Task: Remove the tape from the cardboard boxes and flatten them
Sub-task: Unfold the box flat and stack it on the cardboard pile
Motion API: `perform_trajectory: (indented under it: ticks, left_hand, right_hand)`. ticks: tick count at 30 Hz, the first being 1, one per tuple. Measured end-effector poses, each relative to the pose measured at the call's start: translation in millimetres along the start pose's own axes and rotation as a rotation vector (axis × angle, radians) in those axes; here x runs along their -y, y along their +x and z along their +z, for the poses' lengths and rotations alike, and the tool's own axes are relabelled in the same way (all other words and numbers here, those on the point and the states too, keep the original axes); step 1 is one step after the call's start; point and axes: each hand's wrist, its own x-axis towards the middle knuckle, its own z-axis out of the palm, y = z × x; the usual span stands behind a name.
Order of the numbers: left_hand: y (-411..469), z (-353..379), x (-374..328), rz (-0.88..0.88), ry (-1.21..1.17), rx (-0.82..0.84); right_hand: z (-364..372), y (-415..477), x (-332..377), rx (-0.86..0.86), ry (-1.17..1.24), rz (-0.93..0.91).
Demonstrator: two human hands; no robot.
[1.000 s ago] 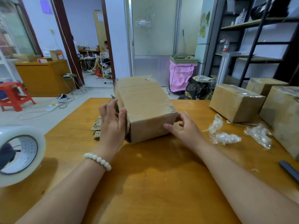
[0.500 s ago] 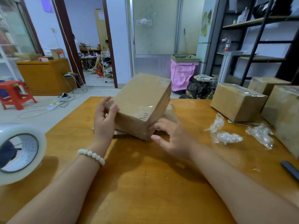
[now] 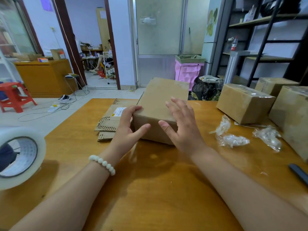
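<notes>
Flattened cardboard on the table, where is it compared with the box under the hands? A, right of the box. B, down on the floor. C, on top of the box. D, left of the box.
D: the flattened cardboard lies on the table just left of the box.

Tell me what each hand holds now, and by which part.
The left hand grips the cardboard box at its near left corner. The right hand lies open against its near right corner, gripping nothing.

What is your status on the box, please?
Left hand grips cardboard box; right hand open against it. Box unflattened, on table. Nothing blocking.
</notes>
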Motion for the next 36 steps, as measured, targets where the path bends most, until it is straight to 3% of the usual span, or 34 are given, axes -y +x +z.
perform_trajectory:
  ticks: [4, 13, 18, 24, 36]
  left_hand:
    - [2, 0, 1, -0.053, -0.028, -0.029]
    - [8, 0, 9, -0.271, 0.009, -0.137]
    - [8, 0, 6, -0.26, 0.017, -0.113]
    - [-1, 6, 0, -0.209, 0.046, 0.085]
    - [0, 10, 2, -0.279, 0.142, 0.103]
  right_hand:
    - [-4, 1, -3, 0.081, -0.001, 0.09]
    - [-13, 5, -6, -0.023, -0.028, -0.095]
    - [-15, 6, -6, 0.012, -0.045, -0.089]
    - [-16, 5, -8, 0.312, -0.012, 0.114]
    - [-20, 9, -8, 0.165, 0.055, 0.001]
